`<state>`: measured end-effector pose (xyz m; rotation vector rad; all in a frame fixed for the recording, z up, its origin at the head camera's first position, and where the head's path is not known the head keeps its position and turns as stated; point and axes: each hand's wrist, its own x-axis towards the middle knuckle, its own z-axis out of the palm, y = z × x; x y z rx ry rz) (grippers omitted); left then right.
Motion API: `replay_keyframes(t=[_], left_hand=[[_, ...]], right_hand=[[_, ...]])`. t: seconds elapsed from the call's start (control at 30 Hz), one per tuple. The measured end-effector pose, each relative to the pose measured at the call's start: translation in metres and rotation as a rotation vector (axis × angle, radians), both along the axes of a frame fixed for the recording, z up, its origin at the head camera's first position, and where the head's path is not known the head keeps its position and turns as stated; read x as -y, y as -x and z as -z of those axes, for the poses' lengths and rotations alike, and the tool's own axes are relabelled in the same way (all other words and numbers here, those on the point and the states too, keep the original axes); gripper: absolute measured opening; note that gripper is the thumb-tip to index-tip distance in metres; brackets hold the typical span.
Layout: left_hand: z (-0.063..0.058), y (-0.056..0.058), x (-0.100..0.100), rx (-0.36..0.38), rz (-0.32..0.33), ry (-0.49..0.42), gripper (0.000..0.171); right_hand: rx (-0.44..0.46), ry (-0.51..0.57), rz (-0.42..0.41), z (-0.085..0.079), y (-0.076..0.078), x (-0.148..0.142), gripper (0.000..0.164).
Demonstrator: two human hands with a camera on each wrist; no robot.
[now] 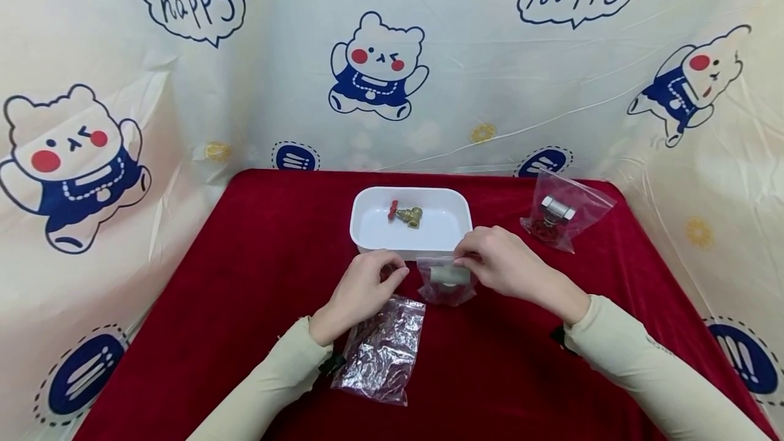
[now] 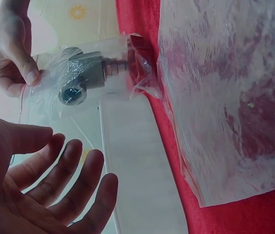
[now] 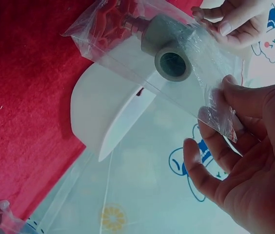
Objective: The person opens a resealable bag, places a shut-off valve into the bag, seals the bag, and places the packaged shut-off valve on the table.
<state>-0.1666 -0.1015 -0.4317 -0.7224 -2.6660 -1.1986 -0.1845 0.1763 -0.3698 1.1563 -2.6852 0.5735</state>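
Observation:
My right hand pinches the top edge of a transparent zip bag between thumb and fingers. Inside the bag is a grey-green valve with a red handwheel, which hangs lowest. The bag is held up just in front of the white tray. To its left, my left hand holds nothing, its fingers spread and loosely bent near the bag's top. A brass valve with a red handle lies in the tray.
A flat plastic bag lies on the red cloth below my left hand. At the back right sits another transparent bag with a silvery metal valve in it. A printed curtain stands behind the table.

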Motion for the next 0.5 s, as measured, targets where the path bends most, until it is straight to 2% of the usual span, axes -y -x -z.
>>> replay_keyframes(t=[0.5], left_hand=[[-0.003, 0.000, 0.003, 0.020, -0.006, 0.000, 0.007]], right_hand=[[-0.012, 0.025, 0.094, -0.003, 0.000, -0.018, 0.008]])
